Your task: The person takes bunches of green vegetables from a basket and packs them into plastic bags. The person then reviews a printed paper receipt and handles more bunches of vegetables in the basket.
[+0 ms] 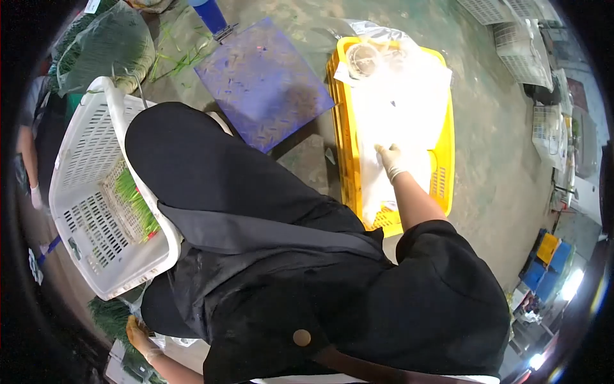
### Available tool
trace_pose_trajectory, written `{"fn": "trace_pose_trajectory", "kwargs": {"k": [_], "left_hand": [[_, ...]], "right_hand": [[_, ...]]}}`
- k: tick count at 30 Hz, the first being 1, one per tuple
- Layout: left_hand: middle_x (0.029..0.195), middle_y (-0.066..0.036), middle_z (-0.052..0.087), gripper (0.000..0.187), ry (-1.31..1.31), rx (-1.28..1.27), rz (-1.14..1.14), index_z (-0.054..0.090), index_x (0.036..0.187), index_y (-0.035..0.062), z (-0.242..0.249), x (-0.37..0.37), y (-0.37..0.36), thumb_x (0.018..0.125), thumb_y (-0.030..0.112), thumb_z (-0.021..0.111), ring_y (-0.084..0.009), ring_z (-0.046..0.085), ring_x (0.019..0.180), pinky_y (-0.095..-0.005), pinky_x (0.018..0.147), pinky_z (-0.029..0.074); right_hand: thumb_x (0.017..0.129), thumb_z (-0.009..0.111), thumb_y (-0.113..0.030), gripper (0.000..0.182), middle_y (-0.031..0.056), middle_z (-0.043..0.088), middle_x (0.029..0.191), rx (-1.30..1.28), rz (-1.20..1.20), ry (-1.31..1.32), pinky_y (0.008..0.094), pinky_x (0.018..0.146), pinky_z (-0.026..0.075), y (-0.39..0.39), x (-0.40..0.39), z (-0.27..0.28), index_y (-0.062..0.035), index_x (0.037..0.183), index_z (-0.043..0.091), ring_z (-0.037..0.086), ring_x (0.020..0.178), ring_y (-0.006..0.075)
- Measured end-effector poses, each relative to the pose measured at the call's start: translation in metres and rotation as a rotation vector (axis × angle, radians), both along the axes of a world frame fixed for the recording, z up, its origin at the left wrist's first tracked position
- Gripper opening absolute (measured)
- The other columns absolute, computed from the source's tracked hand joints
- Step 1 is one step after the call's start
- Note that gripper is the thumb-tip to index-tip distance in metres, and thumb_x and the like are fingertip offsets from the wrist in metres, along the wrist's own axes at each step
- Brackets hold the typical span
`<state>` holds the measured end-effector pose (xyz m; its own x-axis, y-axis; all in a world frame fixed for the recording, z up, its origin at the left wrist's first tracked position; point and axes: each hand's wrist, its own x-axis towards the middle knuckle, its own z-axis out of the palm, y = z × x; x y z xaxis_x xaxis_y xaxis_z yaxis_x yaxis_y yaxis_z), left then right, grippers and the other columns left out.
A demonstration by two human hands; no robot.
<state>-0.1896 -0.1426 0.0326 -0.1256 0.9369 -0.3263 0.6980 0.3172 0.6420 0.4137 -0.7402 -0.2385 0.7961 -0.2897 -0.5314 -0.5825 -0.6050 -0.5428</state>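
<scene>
My right hand (391, 160), in a pale thin glove, rests on bright white plastic bags or sheets (403, 109) in a yellow crate (449, 160). Its thumb and fingers are a little apart, and glare hides detail on the plastic. At the lower left, my left hand (139, 336), also gloved, has its fingers curled against a clear plastic bag (135, 306) beside dark green, thin-leaved stalks (110, 317). My leg partly hides that bag. Close by, a white slotted basket (96, 217) holds a few green stalks (136, 201) with red bands.
A blue metal platform (262, 83) lies on the floor ahead. Bagged greens (105, 54) stand at the upper left, near another person's arm (29, 157). White crates (521, 54) line the right side. A roll of clear tape or string (362, 59) sits on the yellow crate's far end.
</scene>
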Motion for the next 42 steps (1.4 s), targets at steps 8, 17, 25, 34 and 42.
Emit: {"fn": "trace_pose_trajectory", "kwargs": {"k": [8, 17, 25, 34, 42], "left_hand": [[0.095, 0.002, 0.063, 0.025, -0.122, 0.113, 0.014, 0.065, 0.111, 0.0057, 0.034, 0.036, -0.004, 0.092, 0.021, 0.063, -0.0062, 0.055, 0.08, -0.0201, 0.071, 0.047], [0.081, 0.004, 0.061, 0.018, -0.375, 0.165, 0.079, 0.066, 0.103, 0.0107, 0.033, 0.036, -0.009, 0.092, 0.025, 0.062, -0.0067, 0.055, 0.066, -0.019, 0.056, 0.041], [0.083, 0.004, 0.063, 0.018, -0.366, 0.123, -0.047, 0.066, 0.103, 0.0103, 0.033, 0.062, -0.01, 0.094, 0.025, 0.059, -0.0051, 0.057, 0.067, -0.0184, 0.056, 0.04], [0.09, 0.005, 0.065, 0.023, -0.234, 0.066, -0.149, 0.066, 0.109, 0.0121, 0.042, 0.091, -0.005, 0.093, 0.027, 0.06, -0.005, 0.059, 0.074, -0.0202, 0.062, 0.043], [0.092, 0.001, 0.06, 0.029, -0.325, 0.012, -0.138, 0.063, 0.111, 0.006, 0.024, 0.085, 0.008, 0.091, 0.027, 0.064, -0.0104, 0.057, 0.084, -0.0246, 0.076, 0.047]], "right_hand": [[0.086, 0.066, -0.037, 0.037, 0.0067, 0.062, 0.101, 0.363, -0.039, -0.113, 0.0276, 0.071, 0.047, -0.026, 0.05, 0.0, -0.0052, 0.105, 0.063, 0.055, 0.084, 0.0144], [0.08, 0.058, -0.032, 0.061, 0.0127, 0.053, 0.134, -0.711, 0.652, 0.338, 0.0475, 0.106, 0.032, 0.026, 0.144, 0.006, -0.0139, 0.136, 0.046, 0.043, 0.129, 0.0307], [0.074, 0.064, -0.032, 0.057, 0.0146, 0.058, 0.13, -0.425, 0.557, 0.22, 0.0494, 0.104, 0.033, -0.046, 0.175, -0.092, -0.0057, 0.125, 0.059, 0.051, 0.123, 0.0331], [0.09, 0.052, -0.05, 0.053, 0.0173, 0.064, 0.117, -0.218, 1.331, 0.257, 0.038, 0.094, 0.045, -0.042, 0.168, -0.061, -0.0053, 0.115, 0.065, 0.06, 0.107, 0.0272], [0.088, 0.061, -0.053, 0.066, 0.0141, 0.066, 0.104, 0.291, 0.577, 0.375, 0.0324, 0.08, 0.052, 0.06, 0.058, 0.068, 0.0053, 0.118, 0.06, 0.063, 0.094, 0.0203]]}}
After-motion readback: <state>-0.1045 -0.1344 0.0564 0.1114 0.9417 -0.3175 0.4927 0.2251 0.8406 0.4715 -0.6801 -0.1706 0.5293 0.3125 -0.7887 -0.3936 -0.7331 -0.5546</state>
